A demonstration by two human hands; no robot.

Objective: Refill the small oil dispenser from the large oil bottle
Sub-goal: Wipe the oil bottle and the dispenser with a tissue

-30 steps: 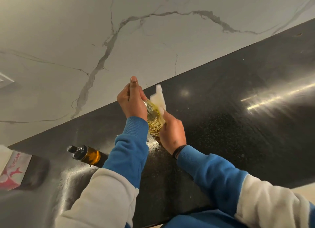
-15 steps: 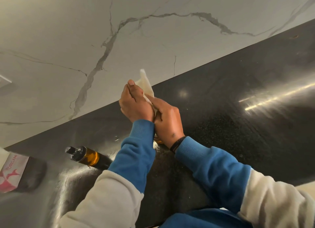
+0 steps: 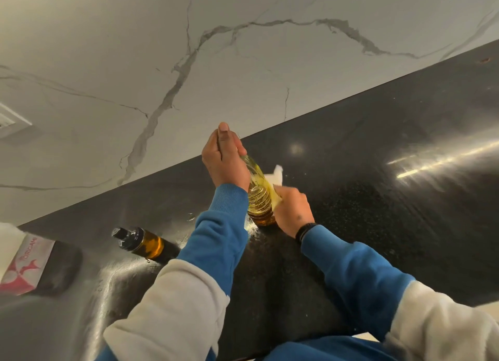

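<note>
The large oil bottle (image 3: 258, 191), clear ribbed plastic with yellow oil, stands on the black counter (image 3: 378, 198). My left hand (image 3: 224, 158) grips its top, hiding the cap. My right hand (image 3: 293, 209) presses a white paper tissue (image 3: 276, 176) against the bottle's lower right side. The small oil dispenser (image 3: 140, 242), amber glass with a black pour top, stands to the left of my left sleeve, untouched.
A white tissue pack (image 3: 25, 263) with red print sits at the counter's left edge. A white marble backsplash (image 3: 189, 63) rises behind the counter. The counter runs off to the right, with light glare on it.
My right hand has slid the tissue from near the bottle's top down to its lower side, uncovering the bottle's body. My left hand stays on the top.
</note>
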